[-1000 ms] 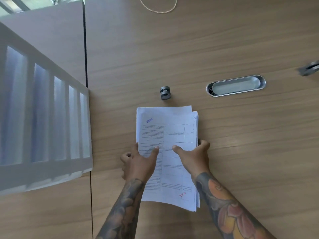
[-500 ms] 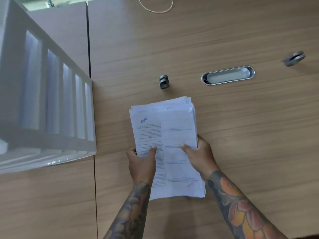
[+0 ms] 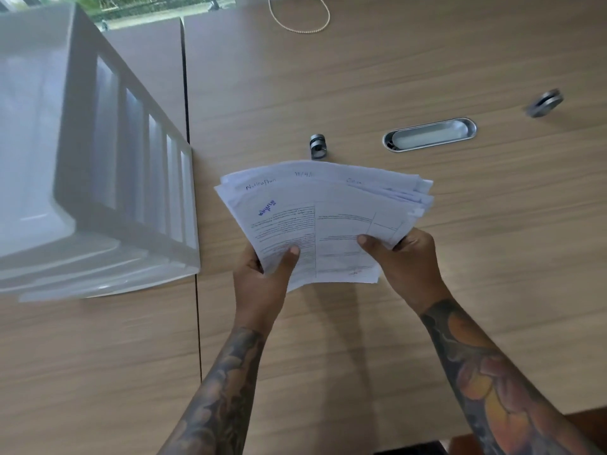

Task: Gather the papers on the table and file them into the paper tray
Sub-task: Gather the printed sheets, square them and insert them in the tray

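Scene: We look down on a wooden surface (image 3: 427,290) as two bare hands lift a sheaf of papers (image 3: 322,221) clear of it.

Left hand: Our left hand (image 3: 259,280) grips the stack's near left corner, thumb pressed on the top sheet, the other fingers hidden beneath.

Right hand: Our right hand (image 3: 407,267) clamps the near right edge, thumb on top, fingers curled under the sheets.

Papers: The far ends fan out unevenly, several sheets slipping rightward; the near edge is pinched between both hands. The stack's long axis runs roughly away from us.

Paper tray: The white slatted paper tray (image 3: 124,178) sits to the left of the papers, just across a seam in the surface; our left hand is the nearer one to it.

Turning relation: We judge the next move is a carry leftward, with the stack's leading edge needing to clear the tray's slatted wall.

Risk: The splayed sheets may shed or snag unless squared first.

Bystanders: A small metal cylinder (image 3: 317,146), an oval metal grommet (image 3: 429,134) and a cord loop (image 3: 299,18) lie beyond.
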